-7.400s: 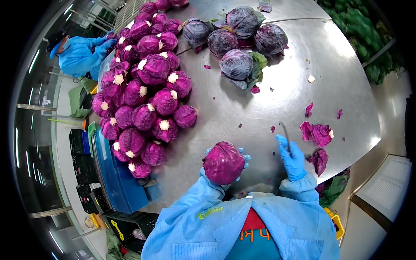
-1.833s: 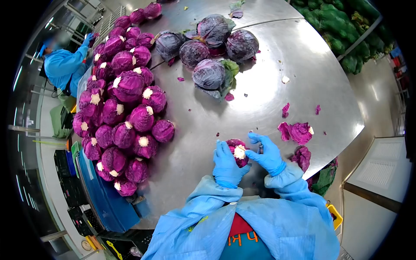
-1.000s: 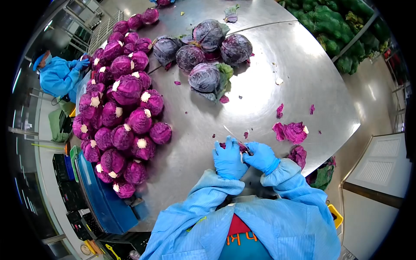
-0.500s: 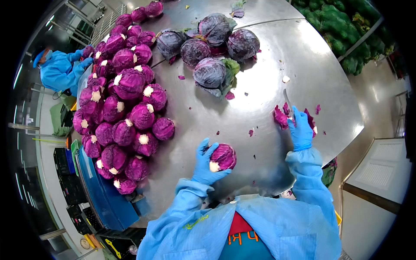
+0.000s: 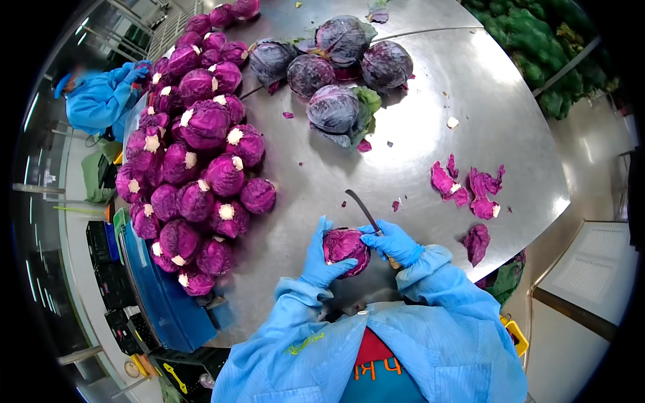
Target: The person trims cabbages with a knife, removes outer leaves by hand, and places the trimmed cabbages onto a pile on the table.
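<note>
My left hand (image 5: 318, 258), in a blue glove, is wrapped round a red cabbage (image 5: 346, 248) near the table's front edge. From the other side my gloved right hand (image 5: 396, 243) grips a curved knife (image 5: 363, 208); its blade points up and left, away from me, and the handle end shows below the fist. The fingertips of that hand are close to the cabbage; whether they touch it I cannot tell. Torn purple leaves (image 5: 485, 191) lie to the right, with a single leaf (image 5: 477, 244) nearer the edge.
A heap of trimmed red cabbages (image 5: 205, 124) covers the table's left side. Several untrimmed cabbages (image 5: 334, 109) sit at the back middle of the metal table (image 5: 416, 154). Green net sacks (image 5: 537, 54) stand beyond the right edge. Another person (image 5: 101, 99) in blue works at far left.
My right hand has come left from the leaf scraps to the cabbage, knife in its grip. Another leaf now lies near the right edge. The cabbage has turned in my left hand.
</note>
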Available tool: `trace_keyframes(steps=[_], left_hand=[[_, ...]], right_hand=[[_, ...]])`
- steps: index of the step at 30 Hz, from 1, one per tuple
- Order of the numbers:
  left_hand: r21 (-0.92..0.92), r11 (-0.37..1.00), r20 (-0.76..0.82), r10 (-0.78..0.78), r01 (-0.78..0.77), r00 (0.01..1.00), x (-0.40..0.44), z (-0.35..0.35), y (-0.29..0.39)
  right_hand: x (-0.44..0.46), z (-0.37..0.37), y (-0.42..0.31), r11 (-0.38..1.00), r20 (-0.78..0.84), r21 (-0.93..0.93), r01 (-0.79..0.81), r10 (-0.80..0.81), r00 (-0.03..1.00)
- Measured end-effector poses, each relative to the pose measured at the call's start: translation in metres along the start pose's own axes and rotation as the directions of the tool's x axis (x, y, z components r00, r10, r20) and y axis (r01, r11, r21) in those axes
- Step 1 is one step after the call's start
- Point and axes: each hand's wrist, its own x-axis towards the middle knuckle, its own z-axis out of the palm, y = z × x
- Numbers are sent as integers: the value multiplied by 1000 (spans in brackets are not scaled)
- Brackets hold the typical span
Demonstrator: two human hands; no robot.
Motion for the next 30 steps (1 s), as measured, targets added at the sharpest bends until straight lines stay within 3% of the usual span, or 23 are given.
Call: trace_keyframes(steps=[2,5,8,10,14,16,19,22,25,28,30], left_hand=[[-22,998,26,-66,67,997,1,-2,-5],[-51,991,58,-124,127,991,3,-4,-4],[-61,992,132,-102,111,986,5,-10,1],[-40,995,167,-80,87,983,5,-16,2],[-266,958,225,-48,109,973,9,-47,-18],[-389,899,223,-119,200,967,3,-51,-23],[-265,952,223,-95,155,970,11,-49,-18],[-248,952,214,-129,182,968,11,-45,-12],[-255,935,249,-183,247,951,12,-44,0],[-263,929,261,-193,262,946,12,-45,8],[-242,937,272,-183,252,945,14,-47,9]], right_hand=[[-3,2,-4,984,-44,-173,38,-47,998],[3,0,8,822,7,-494,283,-322,947],[1,4,27,672,8,-613,416,-521,854],[5,-2,41,675,-65,-644,361,-518,853],[-5,-41,56,645,-230,-737,203,-521,822],[-16,-56,24,597,-383,-797,-94,-379,842],[-20,-57,4,558,-462,-821,-123,-521,718],[-5,-30,5,665,-239,-654,361,-635,735],[-10,14,-27,807,31,-439,395,-426,904],[6,28,-31,729,145,-536,425,-417,898],[18,21,-34,783,193,-494,377,-324,926]])
